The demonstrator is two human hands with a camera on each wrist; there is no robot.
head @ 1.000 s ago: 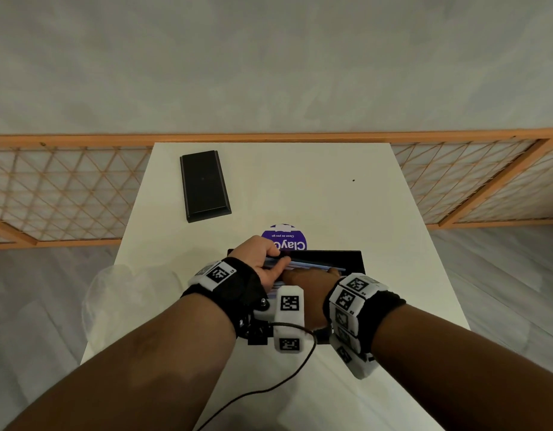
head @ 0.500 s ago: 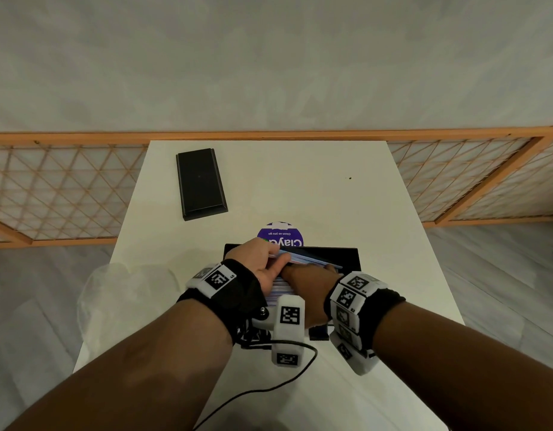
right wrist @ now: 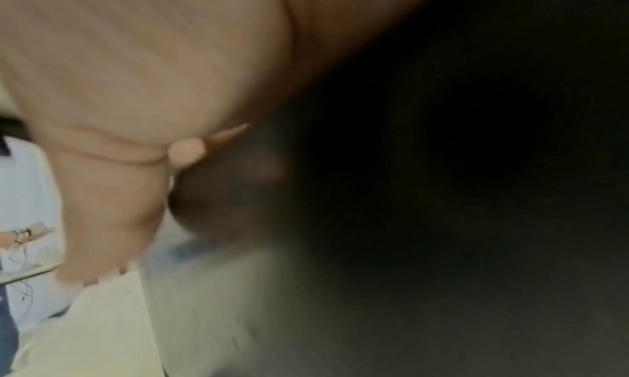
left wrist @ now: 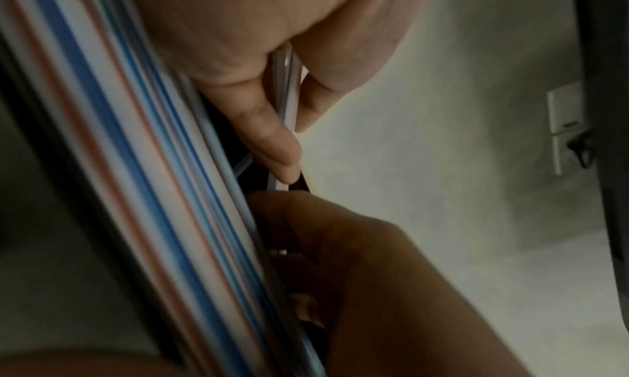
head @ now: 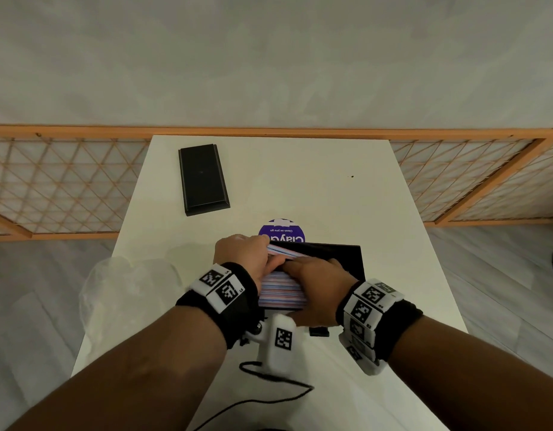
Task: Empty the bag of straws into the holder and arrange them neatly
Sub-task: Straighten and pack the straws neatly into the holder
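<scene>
**Both hands at the straw holder**

Left hand [head: 242,255] pinches a few straws [head: 283,251] between thumb and fingers, at the holder's left end. In the left wrist view the pinched straws [left wrist: 286,92] run between the curled fingers [left wrist: 269,140]. Right hand [head: 318,286] lies over the pile [head: 281,290] in the black holder [head: 340,255], fingers bent onto the straws; whether it grips any, cannot tell. Holder sits near centre of the white desk [head: 300,181]. Clear bag [head: 125,290] lies at the near left desk edge, just left of the left wrist. Black lid [head: 203,178] far left. Purple disc [head: 281,231] just beyond the holder.
</scene>
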